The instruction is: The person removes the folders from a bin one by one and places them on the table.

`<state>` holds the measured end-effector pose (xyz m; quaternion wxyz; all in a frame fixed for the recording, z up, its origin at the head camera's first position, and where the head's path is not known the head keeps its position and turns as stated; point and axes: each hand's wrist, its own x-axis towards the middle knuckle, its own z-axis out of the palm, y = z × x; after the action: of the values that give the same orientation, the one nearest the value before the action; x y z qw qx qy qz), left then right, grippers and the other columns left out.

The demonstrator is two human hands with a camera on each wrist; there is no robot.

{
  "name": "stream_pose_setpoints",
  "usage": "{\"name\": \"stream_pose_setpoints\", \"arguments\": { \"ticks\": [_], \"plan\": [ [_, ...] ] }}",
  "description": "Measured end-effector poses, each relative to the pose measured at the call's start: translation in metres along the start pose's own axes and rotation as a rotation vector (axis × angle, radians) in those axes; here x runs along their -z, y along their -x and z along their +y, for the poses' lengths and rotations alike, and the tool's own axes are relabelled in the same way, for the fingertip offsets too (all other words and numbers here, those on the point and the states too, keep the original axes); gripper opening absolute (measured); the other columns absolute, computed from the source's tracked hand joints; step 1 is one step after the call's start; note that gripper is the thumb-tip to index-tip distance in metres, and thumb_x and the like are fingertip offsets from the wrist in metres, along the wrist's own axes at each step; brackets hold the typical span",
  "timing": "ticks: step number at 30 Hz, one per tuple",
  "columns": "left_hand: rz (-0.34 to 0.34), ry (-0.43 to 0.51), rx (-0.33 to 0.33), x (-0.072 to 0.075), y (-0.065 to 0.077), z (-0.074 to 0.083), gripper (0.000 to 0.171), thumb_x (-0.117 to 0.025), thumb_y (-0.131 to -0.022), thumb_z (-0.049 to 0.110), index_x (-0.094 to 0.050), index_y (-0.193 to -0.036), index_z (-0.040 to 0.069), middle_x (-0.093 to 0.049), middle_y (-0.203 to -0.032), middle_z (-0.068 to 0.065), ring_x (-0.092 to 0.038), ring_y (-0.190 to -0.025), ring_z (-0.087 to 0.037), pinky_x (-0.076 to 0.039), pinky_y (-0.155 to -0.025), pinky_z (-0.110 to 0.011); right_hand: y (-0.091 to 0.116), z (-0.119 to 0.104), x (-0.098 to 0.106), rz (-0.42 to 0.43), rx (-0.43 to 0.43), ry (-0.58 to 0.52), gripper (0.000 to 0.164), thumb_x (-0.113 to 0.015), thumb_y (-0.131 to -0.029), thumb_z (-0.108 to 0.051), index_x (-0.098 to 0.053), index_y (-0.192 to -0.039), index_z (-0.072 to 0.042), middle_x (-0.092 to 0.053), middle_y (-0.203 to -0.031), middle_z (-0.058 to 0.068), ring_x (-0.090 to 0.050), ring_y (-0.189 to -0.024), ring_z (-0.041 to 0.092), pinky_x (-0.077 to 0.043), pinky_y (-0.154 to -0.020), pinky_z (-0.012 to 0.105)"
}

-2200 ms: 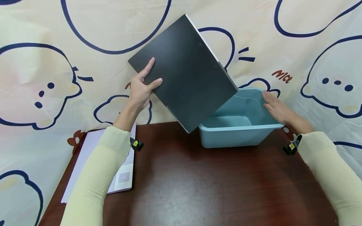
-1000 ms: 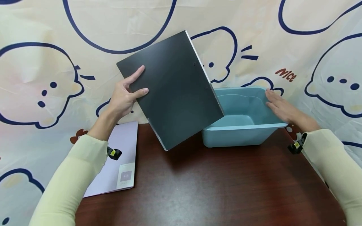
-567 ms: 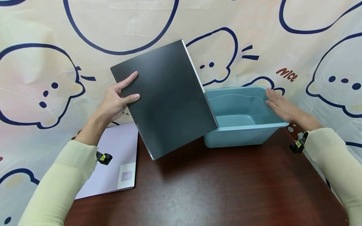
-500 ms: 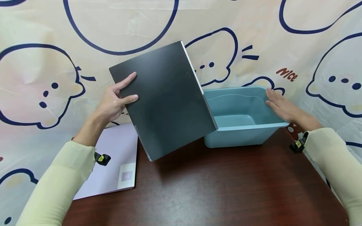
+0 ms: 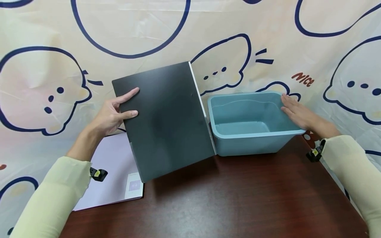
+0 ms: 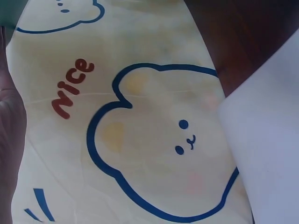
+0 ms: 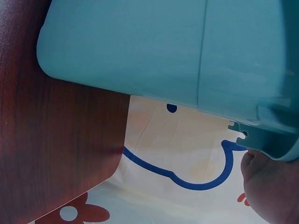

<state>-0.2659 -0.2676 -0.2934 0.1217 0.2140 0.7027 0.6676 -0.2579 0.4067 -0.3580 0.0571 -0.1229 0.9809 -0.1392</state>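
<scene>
My left hand [image 5: 111,115] pinches the left edge of a large black file folder [image 5: 166,122], thumb and index finger spread on its near face. The folder is tilted, its lower left corner overlapping a lavender folder [image 5: 114,172] that lies on the table. Its lower right corner sits right beside a blue plastic bin [image 5: 247,143]. My right hand [image 5: 297,112] rests with straight fingers on the bin's right rim. In the right wrist view that hand [image 7: 271,186] appears under the rim of the bin [image 7: 131,46]. The fingers behind the black folder are hidden.
The dark brown wooden table [image 5: 238,198] extends in front of the bin. A cartoon-printed cloth [image 5: 148,29] hangs behind and along the sides. The lavender folder bears a small pale label [image 5: 134,185] near its front right corner. Nothing shows inside the bin.
My left hand has carried the black folder down and to the left, away from over the bin, turning it more upright. The bin's left side is now uncovered. My right hand has stayed at the rim.
</scene>
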Motion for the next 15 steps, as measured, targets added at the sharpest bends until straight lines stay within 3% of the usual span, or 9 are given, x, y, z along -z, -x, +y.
{"name": "stream_pose_setpoints", "arguments": {
  "ticks": [5,11,15],
  "plan": [
    [-0.022,-0.026,0.036,0.004,0.004,-0.01,0.078,-0.067,-0.097,-0.012,-0.044,-0.163,0.023,-0.025,-0.172,-0.021,-0.059,-0.133,-0.011,-0.06,-0.092,-0.029,0.0,0.002,-0.001,0.006,0.01,0.0,0.069,-0.022,-0.117,-0.039,0.005,-0.166,0.001,0.01,-0.175,0.024,0.009,-0.161,0.045,-0.001,-0.129,0.064],
    [-0.092,0.004,0.059,0.007,0.005,-0.028,0.079,-0.064,-0.098,-0.014,-0.041,-0.164,0.022,-0.019,-0.173,-0.02,-0.056,-0.135,-0.013,-0.059,-0.096,-0.031,-0.002,0.004,-0.002,0.017,0.021,-0.006,0.069,-0.023,-0.117,-0.037,0.004,-0.166,0.003,0.009,-0.174,0.025,0.008,-0.161,0.047,-0.001,-0.128,0.065],
    [-0.107,-0.048,0.06,0.007,0.003,-0.041,0.077,-0.065,-0.098,-0.013,-0.041,-0.163,0.02,-0.018,-0.173,-0.019,-0.049,-0.141,-0.017,-0.056,-0.099,-0.027,-0.002,0.004,-0.003,0.017,0.017,0.001,0.068,-0.022,-0.117,-0.037,0.004,-0.166,0.003,0.01,-0.174,0.025,0.008,-0.161,0.047,-0.001,-0.129,0.065]
  ]
}}
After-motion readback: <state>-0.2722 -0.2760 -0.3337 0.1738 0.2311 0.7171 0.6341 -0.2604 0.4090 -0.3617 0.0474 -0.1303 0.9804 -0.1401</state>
